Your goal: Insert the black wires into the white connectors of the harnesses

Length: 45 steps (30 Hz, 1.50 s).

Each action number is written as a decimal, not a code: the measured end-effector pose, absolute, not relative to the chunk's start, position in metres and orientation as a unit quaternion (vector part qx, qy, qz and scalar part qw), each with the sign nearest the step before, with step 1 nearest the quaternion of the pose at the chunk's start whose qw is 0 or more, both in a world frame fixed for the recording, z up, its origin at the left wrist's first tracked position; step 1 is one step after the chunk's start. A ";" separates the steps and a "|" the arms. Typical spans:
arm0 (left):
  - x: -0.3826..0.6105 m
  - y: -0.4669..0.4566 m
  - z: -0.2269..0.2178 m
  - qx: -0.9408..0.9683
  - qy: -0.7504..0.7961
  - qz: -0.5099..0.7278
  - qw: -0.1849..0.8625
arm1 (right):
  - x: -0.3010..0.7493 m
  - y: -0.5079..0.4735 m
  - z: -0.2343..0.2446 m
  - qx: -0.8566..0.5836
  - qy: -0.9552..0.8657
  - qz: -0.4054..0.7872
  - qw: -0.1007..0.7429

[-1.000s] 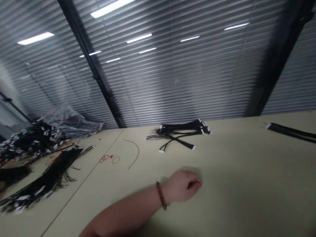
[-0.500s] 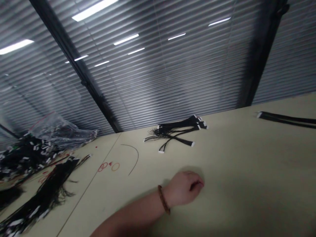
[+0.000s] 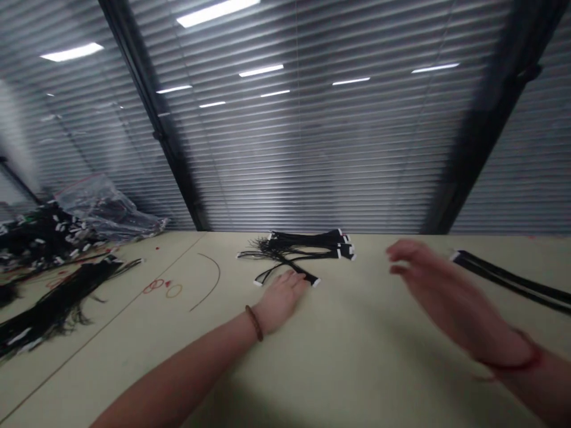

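My left hand, with a brown bracelet at the wrist, reaches to the nearest wire harness of a small group. Its fingers are stretched out over the black wires, close to a white connector. They look to rest on the harness without closing round it. Behind it lie several more black wire harnesses with white connectors, side by side near the window. Blurred by motion, my right hand hangs above the table to the right, fingers apart and nothing in them.
Two long black cables lie at the right. On the left are a harness bundle, a heap of harnesses and a clear plastic bag. A loose wire and rubber bands lie between. Window blinds stand behind the table.
My left hand has gone from a curled pose on the bare table forward to the nearest harness, its fingers now extended. My right hand has come into view. The camera view has tilted.
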<state>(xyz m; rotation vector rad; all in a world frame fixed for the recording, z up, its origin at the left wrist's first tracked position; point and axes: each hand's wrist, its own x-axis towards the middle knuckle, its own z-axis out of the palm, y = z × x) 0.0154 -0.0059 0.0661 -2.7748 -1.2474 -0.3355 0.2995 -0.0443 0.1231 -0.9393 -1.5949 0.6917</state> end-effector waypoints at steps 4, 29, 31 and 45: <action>0.032 0.025 0.069 -0.902 -0.414 -0.093 0.082 | 0.266 -0.004 0.063 -0.411 -0.718 0.336 0.449; 0.006 -0.078 0.208 -0.851 -0.291 -0.437 -0.015 | 0.209 -0.040 0.236 -0.096 -0.566 0.347 0.742; 0.008 -0.083 0.209 -0.886 -0.285 -0.361 -0.055 | 0.230 -0.042 0.248 -0.042 -0.468 0.332 0.818; 0.032 -0.047 0.170 -0.905 -0.425 0.004 0.017 | 0.281 -0.051 0.253 0.025 -0.218 0.382 0.898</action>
